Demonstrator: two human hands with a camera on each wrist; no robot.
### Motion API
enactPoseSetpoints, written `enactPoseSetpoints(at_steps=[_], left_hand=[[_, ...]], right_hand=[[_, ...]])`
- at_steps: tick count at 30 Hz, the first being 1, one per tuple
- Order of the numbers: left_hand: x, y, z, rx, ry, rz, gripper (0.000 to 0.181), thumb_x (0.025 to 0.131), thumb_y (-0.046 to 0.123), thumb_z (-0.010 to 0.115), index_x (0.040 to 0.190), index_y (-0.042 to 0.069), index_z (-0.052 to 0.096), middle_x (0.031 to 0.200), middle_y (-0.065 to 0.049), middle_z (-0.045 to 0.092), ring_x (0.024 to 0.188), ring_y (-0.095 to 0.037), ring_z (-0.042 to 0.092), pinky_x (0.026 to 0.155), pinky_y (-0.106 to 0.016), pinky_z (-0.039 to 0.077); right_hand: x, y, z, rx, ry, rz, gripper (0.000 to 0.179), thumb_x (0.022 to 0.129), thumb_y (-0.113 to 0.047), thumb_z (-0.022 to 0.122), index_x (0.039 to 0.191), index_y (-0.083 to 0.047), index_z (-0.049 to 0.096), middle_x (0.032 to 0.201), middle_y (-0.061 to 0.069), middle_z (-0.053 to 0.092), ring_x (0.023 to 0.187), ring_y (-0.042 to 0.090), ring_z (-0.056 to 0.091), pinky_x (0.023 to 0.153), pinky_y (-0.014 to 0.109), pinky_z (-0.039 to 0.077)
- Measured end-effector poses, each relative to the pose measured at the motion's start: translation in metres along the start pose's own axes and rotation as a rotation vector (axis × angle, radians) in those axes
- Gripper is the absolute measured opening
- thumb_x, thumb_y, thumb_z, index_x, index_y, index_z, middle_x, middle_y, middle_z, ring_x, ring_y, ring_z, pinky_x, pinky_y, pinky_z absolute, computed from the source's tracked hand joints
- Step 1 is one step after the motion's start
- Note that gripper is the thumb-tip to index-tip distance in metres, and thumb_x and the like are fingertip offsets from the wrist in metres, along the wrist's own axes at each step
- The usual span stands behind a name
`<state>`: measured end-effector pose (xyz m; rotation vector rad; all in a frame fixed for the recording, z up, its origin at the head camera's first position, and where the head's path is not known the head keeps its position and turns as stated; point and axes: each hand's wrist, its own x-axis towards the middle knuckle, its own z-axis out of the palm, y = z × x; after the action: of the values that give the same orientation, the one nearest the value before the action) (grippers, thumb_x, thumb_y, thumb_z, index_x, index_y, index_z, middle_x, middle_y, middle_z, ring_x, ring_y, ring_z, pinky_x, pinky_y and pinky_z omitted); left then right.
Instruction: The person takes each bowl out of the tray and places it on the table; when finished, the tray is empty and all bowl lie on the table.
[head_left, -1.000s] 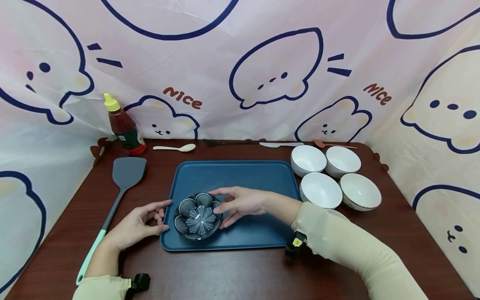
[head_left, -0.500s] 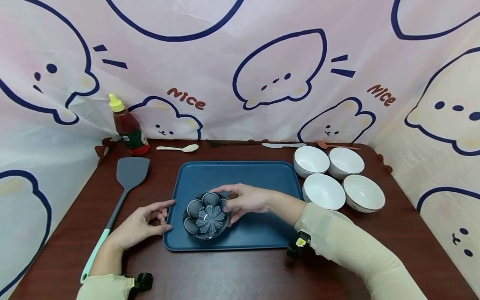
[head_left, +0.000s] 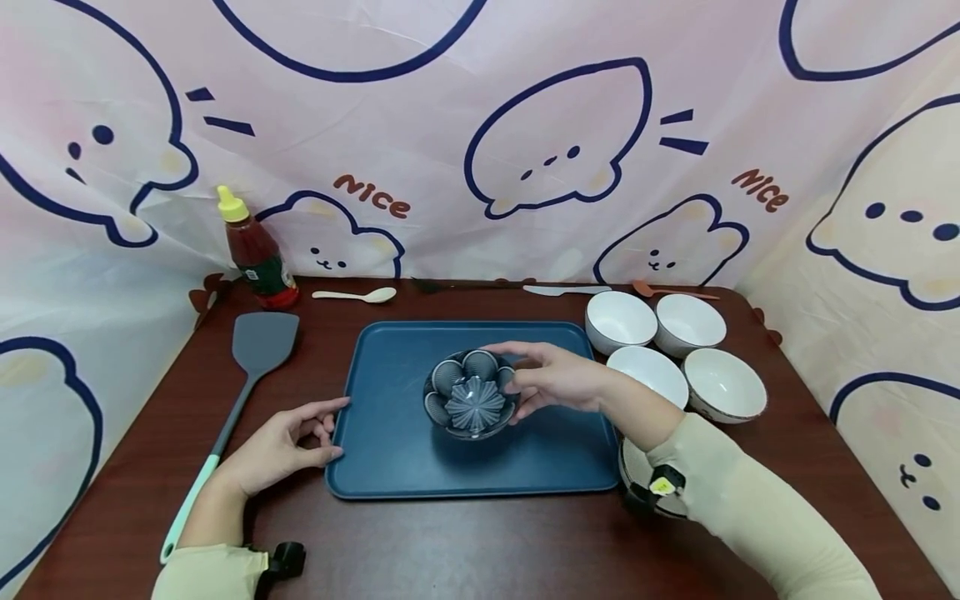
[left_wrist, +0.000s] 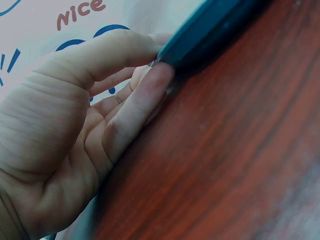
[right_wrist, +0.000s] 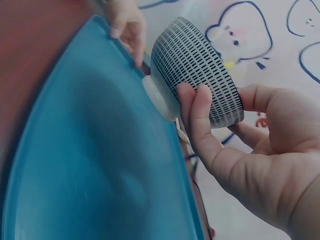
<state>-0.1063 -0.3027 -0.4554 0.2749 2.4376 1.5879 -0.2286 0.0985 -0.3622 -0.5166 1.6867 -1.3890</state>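
A bowl with dark petal shapes inside point(head_left: 474, 400) hangs over the blue tray point(head_left: 397, 467) in the head view. My right hand point(head_left: 558, 379) grips it by its right side, thumb at the rim and fingers round the outer wall. In the right wrist view the bowl's outside point(right_wrist: 192, 70) is white with dark dashes, and its pale foot is clear of the tray. My left hand point(head_left: 285, 450) rests beside the tray, with index finger and thumb touching its left edge. The left wrist view shows those fingertips against the tray's rim point(left_wrist: 187, 37).
Several white bowls point(head_left: 723, 385) cluster right of the tray; another bowl point(head_left: 637, 462) is partly hidden under my right forearm. A spatula point(head_left: 262, 342) lies left. Behind are a red sauce bottle point(head_left: 261, 262), a white spoon point(head_left: 356, 295), a knife point(head_left: 566, 291) and an orange utensil point(head_left: 675, 291).
The right hand has carried the petal-patterned bowl from the tray's left part rightward and up, off the surface. The left hand stays at the tray's left edge.
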Motion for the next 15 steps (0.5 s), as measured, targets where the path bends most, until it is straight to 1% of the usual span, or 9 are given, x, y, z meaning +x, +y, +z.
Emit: enactPoseSetpoints(at_steps=[2,3,6,10,13,15], left_hand=[[0.000,0.000,0.000,-0.003,-0.002,-0.002,0.065,0.087,0.016,0.078,0.144,0.007,0.049,0.098,-0.015,0.054,0.082,-0.012,0.058,0.066,-0.026,0.051],[-0.001,-0.001,-0.001,-0.001,-0.002,-0.002,0.065,0.087,0.016,0.078,0.144,0.007,0.049,0.098,-0.015,0.054,0.082,-0.012,0.059,0.066,-0.026,0.051],[-0.001,-0.001,-0.001,0.002,0.000,0.001,0.065,0.087,0.016,0.078,0.144,0.007,0.049,0.098,-0.014,0.055,0.082,-0.012,0.059,0.066,-0.026,0.051],[-0.001,-0.001,0.000,-0.005,-0.001,0.007,0.065,0.087,0.016,0.078,0.144,0.006,0.049,0.099,-0.015,0.054,0.083,-0.011,0.058,0.066,-0.026,0.050],[0.000,-0.001,0.000,-0.004,-0.003,0.007,0.065,0.087,0.016,0.078,0.144,0.006,0.049,0.099,-0.015,0.054,0.083,-0.011,0.058,0.066,-0.026,0.051],[0.001,0.000,0.000,-0.002,-0.005,0.008,0.064,0.087,0.016,0.077,0.144,0.006,0.049,0.099,-0.014,0.054,0.083,-0.011,0.058,0.066,-0.026,0.051]], right_hand=[[-0.010,0.002,-0.006,0.008,0.021,-0.001,0.061,0.099,-0.001,0.054,0.153,-0.024,0.039,0.102,0.015,0.055,0.086,0.026,0.069,0.084,0.044,0.059],[-0.015,0.003,-0.009,0.009,0.033,-0.001,0.061,0.099,-0.002,0.054,0.153,-0.024,0.038,0.099,0.013,0.055,0.086,0.025,0.068,0.083,0.043,0.059],[-0.033,0.005,-0.018,0.010,0.070,-0.005,0.060,0.099,-0.005,0.052,0.154,-0.023,0.036,0.096,0.012,0.057,0.088,0.025,0.068,0.083,0.042,0.059],[-0.054,0.009,-0.030,0.009,0.108,-0.019,0.061,0.100,-0.007,0.048,0.157,-0.018,0.029,0.108,0.014,0.058,0.093,0.024,0.069,0.084,0.040,0.059],[-0.069,0.012,-0.039,0.019,0.119,-0.029,0.061,0.101,-0.007,0.047,0.158,-0.015,0.025,0.099,0.011,0.056,0.097,0.023,0.069,0.085,0.040,0.058],[-0.079,0.014,-0.044,0.016,0.127,-0.038,0.061,0.102,-0.006,0.047,0.158,-0.015,0.024,0.091,0.007,0.054,0.098,0.023,0.068,0.087,0.041,0.058]])
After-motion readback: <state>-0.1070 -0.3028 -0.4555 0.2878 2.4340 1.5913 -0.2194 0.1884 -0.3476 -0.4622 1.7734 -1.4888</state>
